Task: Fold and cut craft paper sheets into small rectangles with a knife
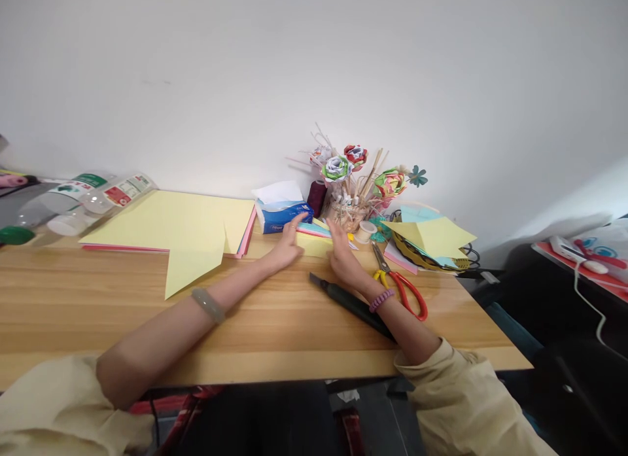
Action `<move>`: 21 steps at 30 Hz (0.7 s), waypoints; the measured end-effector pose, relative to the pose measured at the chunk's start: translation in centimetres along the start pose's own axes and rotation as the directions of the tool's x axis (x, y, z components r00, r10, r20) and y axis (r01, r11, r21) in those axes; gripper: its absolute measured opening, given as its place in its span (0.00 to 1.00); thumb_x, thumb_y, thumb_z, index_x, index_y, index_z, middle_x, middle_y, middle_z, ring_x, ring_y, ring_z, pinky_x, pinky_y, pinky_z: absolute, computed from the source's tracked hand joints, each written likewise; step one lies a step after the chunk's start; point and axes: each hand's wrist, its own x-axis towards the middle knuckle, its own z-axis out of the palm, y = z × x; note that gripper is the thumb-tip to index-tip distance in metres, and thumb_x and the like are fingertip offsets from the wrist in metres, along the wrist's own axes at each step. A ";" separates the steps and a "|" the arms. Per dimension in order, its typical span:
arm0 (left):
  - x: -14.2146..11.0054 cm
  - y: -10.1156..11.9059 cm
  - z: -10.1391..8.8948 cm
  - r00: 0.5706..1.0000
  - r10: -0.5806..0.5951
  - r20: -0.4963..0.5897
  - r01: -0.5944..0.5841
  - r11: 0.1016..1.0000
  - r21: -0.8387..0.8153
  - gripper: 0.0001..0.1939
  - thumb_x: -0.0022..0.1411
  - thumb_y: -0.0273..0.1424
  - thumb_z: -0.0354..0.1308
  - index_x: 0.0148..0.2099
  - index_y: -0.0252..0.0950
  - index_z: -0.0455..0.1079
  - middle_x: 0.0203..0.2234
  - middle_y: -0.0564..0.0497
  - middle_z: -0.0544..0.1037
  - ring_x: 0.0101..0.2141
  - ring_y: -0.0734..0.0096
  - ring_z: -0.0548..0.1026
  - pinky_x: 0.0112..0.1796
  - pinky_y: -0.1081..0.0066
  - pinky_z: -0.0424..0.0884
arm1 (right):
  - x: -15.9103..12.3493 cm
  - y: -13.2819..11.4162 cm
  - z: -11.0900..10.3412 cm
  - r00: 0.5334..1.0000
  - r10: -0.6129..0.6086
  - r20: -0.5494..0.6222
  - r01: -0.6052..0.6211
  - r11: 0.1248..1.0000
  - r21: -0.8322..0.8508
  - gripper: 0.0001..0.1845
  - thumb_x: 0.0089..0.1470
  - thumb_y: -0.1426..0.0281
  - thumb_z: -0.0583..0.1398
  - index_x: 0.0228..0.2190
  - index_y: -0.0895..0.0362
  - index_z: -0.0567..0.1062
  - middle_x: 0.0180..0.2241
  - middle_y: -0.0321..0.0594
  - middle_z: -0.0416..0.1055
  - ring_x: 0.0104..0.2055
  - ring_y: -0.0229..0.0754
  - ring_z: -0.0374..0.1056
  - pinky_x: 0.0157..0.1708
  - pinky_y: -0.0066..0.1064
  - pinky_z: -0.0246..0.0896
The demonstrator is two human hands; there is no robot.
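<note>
A small piece of yellow paper [315,246] spans the space between my two hands, low over the tabletop. My left hand [286,250] has its thumb at the paper's left end, with the index finger stretched up toward the tissue pack. At the right end, my right hand [342,254] closes on the paper, partly hiding it. Just behind lie blue and pink paper pieces [314,229]. A dark-handled knife-like tool [350,301] rests below my right hand, partly under the forearm. Red-handled scissors [411,296] lie to its right.
Yellow paper sheets [161,220] are stacked at left, beside plastic bottles [105,197]. A blue tissue pack [275,217] and paper flowers [338,168] in a jar stand by the wall. More paper [436,237] covers a basket at right, near the wooden table's [265,338] edge.
</note>
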 end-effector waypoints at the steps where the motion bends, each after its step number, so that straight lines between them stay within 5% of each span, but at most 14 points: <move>1: 0.0 -0.1 -0.1 1.000 0.007 0.030 -0.008 0.999 0.031 0.42 0.43 0.20 0.51 0.63 0.40 0.52 0.59 0.48 0.54 0.60 0.60 0.50 0.61 0.60 0.40 | -0.1 0.1 -0.1 1.000 -0.005 0.016 0.005 1.000 0.002 0.24 0.57 0.63 0.57 0.55 0.53 0.62 0.59 0.45 0.55 0.56 0.51 0.57 0.52 0.52 0.55; 4: -0.2 -0.2 -0.5 0.994 0.006 0.107 -0.018 0.994 0.112 0.35 0.48 0.21 0.51 0.60 0.39 0.59 0.56 0.46 0.57 0.60 0.58 0.52 0.60 0.58 0.39 | -0.3 0.2 -0.2 0.999 -0.012 0.044 0.012 1.000 0.006 0.23 0.57 0.63 0.57 0.54 0.54 0.63 0.57 0.45 0.57 0.55 0.50 0.59 0.51 0.51 0.57; 10: -0.5 -0.6 -1.3 0.985 0.000 0.171 -0.034 0.979 0.199 0.33 0.55 0.25 0.50 0.64 0.39 0.53 0.55 0.45 0.60 0.58 0.58 0.56 0.60 0.56 0.44 | 0.1 0.6 -0.6 0.999 0.013 0.044 -0.013 1.000 0.002 0.19 0.58 0.63 0.56 0.50 0.55 0.67 0.52 0.44 0.63 0.49 0.45 0.64 0.47 0.45 0.62; 14: -0.5 -1.0 -1.4 0.992 0.010 0.127 -0.038 0.974 0.221 0.33 0.57 0.23 0.46 0.65 0.37 0.50 0.55 0.44 0.62 0.56 0.60 0.59 0.59 0.58 0.47 | 0.2 1.3 -0.9 0.997 0.079 0.009 -0.080 0.997 0.004 0.18 0.58 0.62 0.56 0.49 0.55 0.67 0.51 0.44 0.64 0.47 0.44 0.65 0.45 0.44 0.63; 21: -0.2 -1.1 0.5 0.999 -0.031 0.034 0.024 0.982 0.186 0.39 0.55 0.20 0.47 0.67 0.29 0.39 0.62 0.38 0.52 0.62 0.54 0.47 0.60 0.54 0.39 | 0.4 0.8 1.0 0.973 0.230 0.018 -0.231 0.967 0.104 0.19 0.58 0.63 0.57 0.50 0.56 0.66 0.51 0.44 0.64 0.47 0.44 0.65 0.45 0.44 0.63</move>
